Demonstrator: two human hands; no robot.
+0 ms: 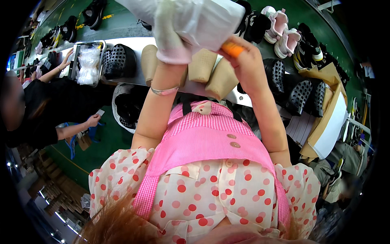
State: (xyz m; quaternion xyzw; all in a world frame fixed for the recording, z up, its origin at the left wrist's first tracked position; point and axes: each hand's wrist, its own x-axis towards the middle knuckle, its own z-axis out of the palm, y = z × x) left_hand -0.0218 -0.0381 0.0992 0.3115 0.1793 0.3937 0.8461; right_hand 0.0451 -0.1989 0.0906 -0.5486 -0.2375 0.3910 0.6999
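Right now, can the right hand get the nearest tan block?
Probably yes: the nearest tan block is close to the right hand, with nothing seen between them. Its fingers seem busy with the white plastic, though.

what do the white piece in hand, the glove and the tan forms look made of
White piece: thin plastic or coated paper, perhaps; smooth sheen, soft creases. Glove: likely knit fabric; matte, pink cuff. Tan forms: matte, possibly hard plastic or wood; their smooth surfaces leave it open.
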